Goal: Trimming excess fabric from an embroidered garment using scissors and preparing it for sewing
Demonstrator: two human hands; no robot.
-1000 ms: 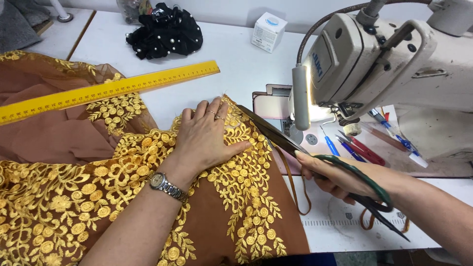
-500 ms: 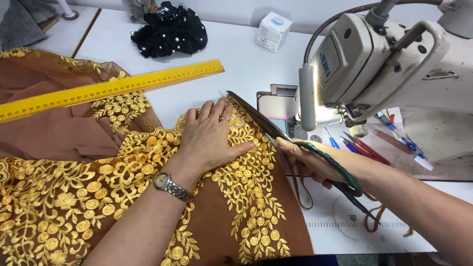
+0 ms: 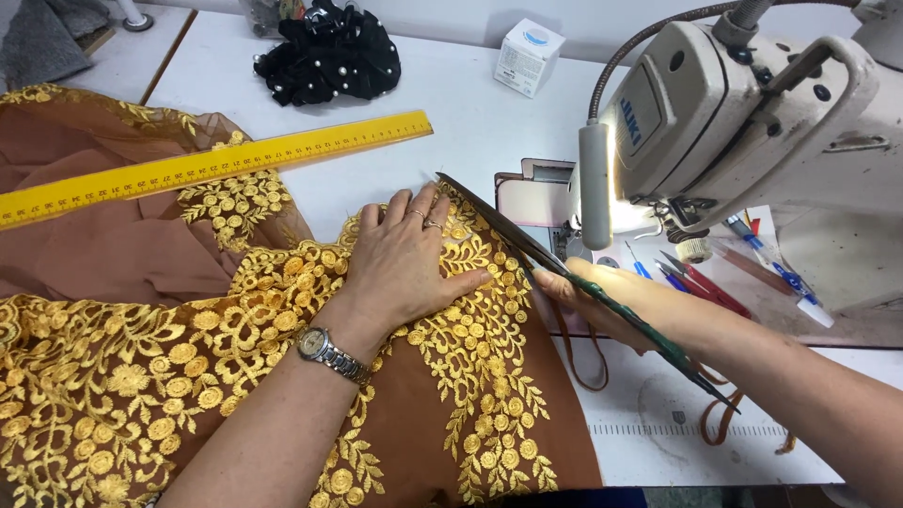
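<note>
Since the earlier frame, the right hand (image 3: 602,296) has carried the scissors (image 3: 574,282) up toward eleven o'clock along the edge of the brown fabric with gold embroidery (image 3: 282,357); the blade tip now reaches past the fingertips of the left hand (image 3: 414,259). That left hand stays flat, grip released, pressing the fabric onto the white surface (image 3: 470,103). The right grip is clenched on the green scissor handles. A yellow ruler (image 3: 207,169) lies at ten o'clock. A small white box (image 3: 529,56), closed, sits at twelve o'clock; its contents cannot be seen.
</note>
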